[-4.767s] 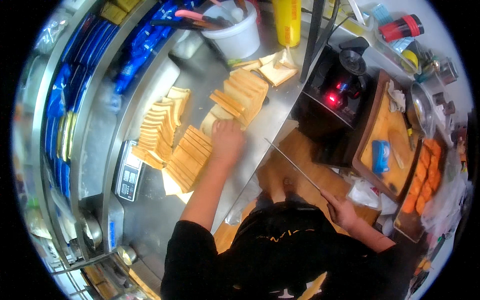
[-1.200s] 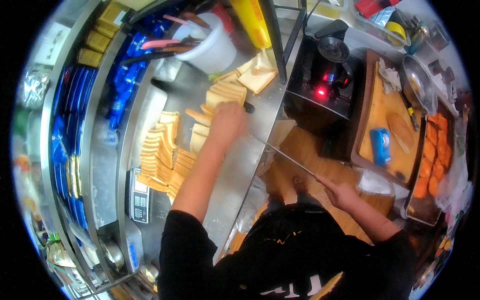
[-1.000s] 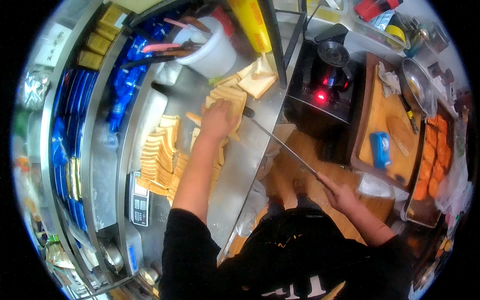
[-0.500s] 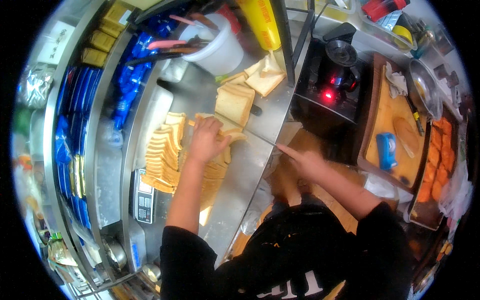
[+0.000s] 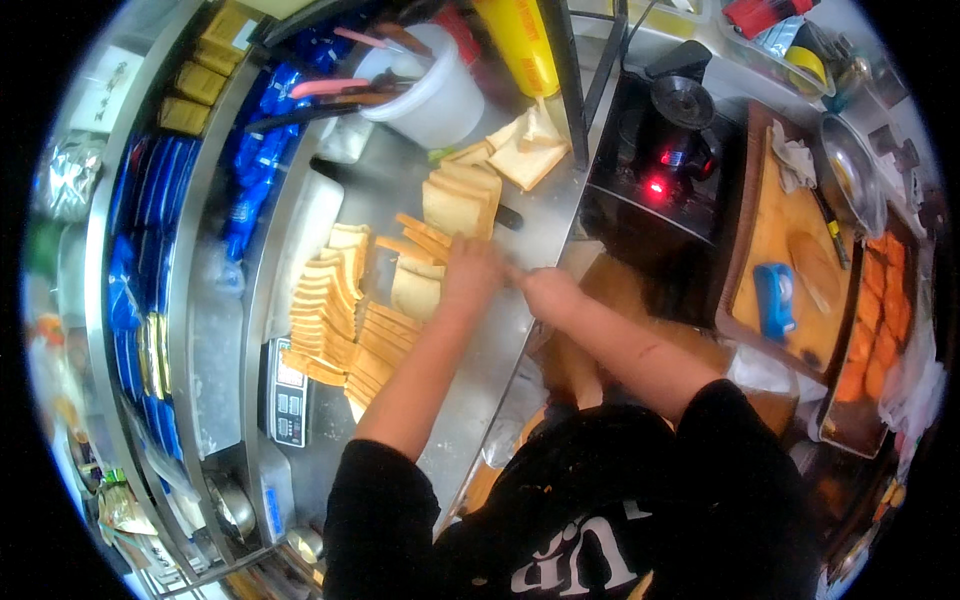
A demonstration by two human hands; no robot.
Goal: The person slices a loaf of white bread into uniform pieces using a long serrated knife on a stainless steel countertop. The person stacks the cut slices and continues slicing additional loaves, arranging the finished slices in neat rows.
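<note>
My right hand is closed around a knife's handle near the front edge of the metal counter; its blade is mostly hidden now. My left hand is right beside it, fingers bunched and slightly blurred, so what they hold is hidden. Just beyond the left hand stands a short stack of bread slices. Left of that hand lie cut crust strips and a crustless bread piece. Farther left are a long row of bread slices and more stacked slices.
A digital scale sits under the bread row's left end. At the back are a white bucket of utensils and more bread. Right of the counter stand a black cooktop with a pot, and a wooden board with a blue tape dispenser.
My left hand has moved right, off the bread, uncovering the crust strips and the cut piece. My right hand has moved left with the knife, and the two hands now meet.
</note>
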